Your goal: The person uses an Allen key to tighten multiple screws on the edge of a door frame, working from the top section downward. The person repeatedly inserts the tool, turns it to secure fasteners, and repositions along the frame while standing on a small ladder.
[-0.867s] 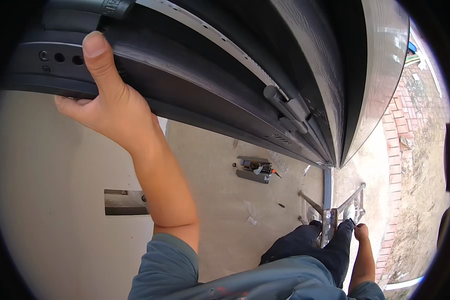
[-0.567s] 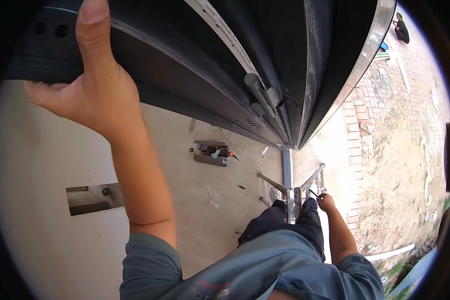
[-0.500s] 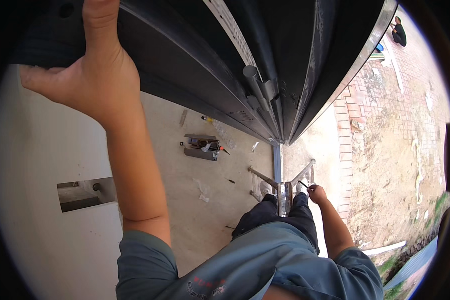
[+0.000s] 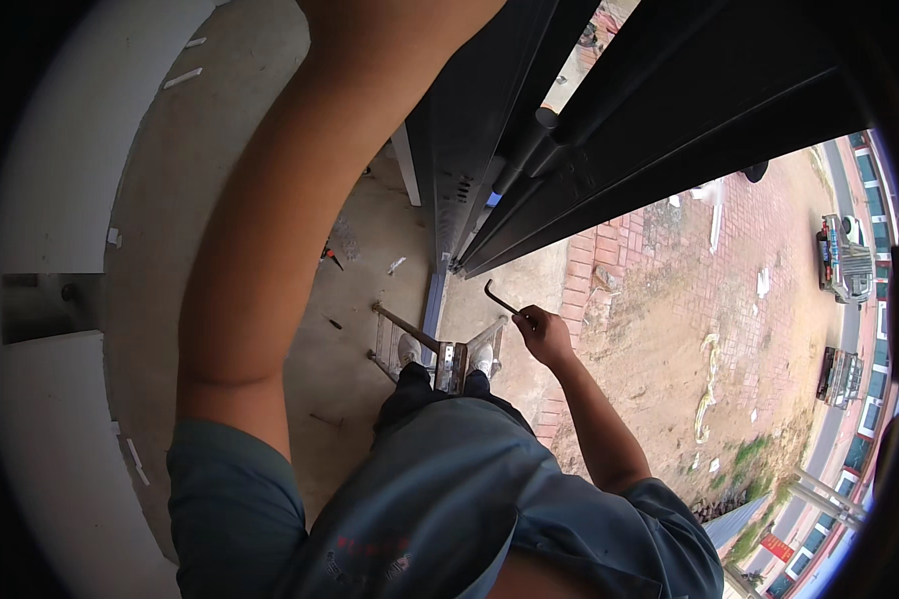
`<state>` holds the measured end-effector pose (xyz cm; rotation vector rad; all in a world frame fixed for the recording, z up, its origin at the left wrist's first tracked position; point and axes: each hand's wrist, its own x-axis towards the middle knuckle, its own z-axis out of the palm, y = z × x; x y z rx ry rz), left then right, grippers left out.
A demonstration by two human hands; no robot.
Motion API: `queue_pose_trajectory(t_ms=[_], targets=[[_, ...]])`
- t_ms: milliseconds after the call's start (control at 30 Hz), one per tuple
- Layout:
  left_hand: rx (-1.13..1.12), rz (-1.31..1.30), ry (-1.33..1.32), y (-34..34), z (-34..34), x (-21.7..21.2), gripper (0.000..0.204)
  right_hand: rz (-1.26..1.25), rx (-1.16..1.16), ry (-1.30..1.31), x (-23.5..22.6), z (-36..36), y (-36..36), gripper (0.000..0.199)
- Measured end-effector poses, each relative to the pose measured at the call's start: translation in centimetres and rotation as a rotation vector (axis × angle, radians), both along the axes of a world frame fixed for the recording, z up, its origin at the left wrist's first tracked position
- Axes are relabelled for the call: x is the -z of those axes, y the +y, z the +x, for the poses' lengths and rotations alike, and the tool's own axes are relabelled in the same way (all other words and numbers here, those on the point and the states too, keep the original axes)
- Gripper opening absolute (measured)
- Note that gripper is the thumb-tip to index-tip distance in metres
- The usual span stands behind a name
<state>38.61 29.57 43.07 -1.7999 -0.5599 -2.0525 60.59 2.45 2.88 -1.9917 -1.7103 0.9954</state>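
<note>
In my right hand [image 4: 544, 336] is a dark, L-shaped hex key [image 4: 500, 299], its bent end pointing up and left toward the foot of a dark metal door [image 4: 689, 120]. The fingers are closed round its long arm. My left arm reaches up to the top edge, where only the wrist and part of my left hand [image 4: 400, 14] show; the fingers are out of sight, close by the dark door frame [image 4: 459, 120]. Between door and frame sits a thick cylindrical hinge [image 4: 525, 155], with a bright gap above it.
I stand on a metal stepladder [image 4: 451, 361] astride a dark threshold strip [image 4: 435, 302]. A white wall with a recess [image 4: 55, 307] is at left. Small tools and scraps lie on the concrete floor [image 4: 360, 299]. Outside at right are brick paving, dirt and parked trucks [image 4: 846, 260].
The door has swung away from the frame, opening a gap beside the hinge. My left hand has moved right and up, mostly out of view. My right hand has raised the hex key.
</note>
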Motion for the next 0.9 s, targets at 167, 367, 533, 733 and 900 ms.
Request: queue_pose_trajectory(t_ms=[167, 367, 533, 733, 900], targets=[[-0.037, 0.035, -0.041, 0.1, 0.3, -0.1, 0.096, 0.098, -0.096, -0.031, -3.1, -1.9, 0.2, 0.024], [-0.072, -0.384, 0.003, -3.8, 0.0, -1.3, 0.099, 0.214, -0.156, 0.033, -8.3, -3.4, 0.5, 0.02], [-0.032, -0.262, 0.122, -5.1, -6.3, 2.8, 0.09, 0.304, -0.04, 0.22, -11.7, -5.2, -0.8, 0.022], [0.19, -1.156, 0.242, -15.3, -12.7, 19.2, 0.071, 0.287, 0.153, 0.824, -11.2, -7.2, -2.5, 0.015], [0.543, -1.493, 0.206, -23.4, -10.8, 27.7, 0.083, 0.304, 0.038, 0.872, -13.1, -11.1, -2.3, 0.014]])
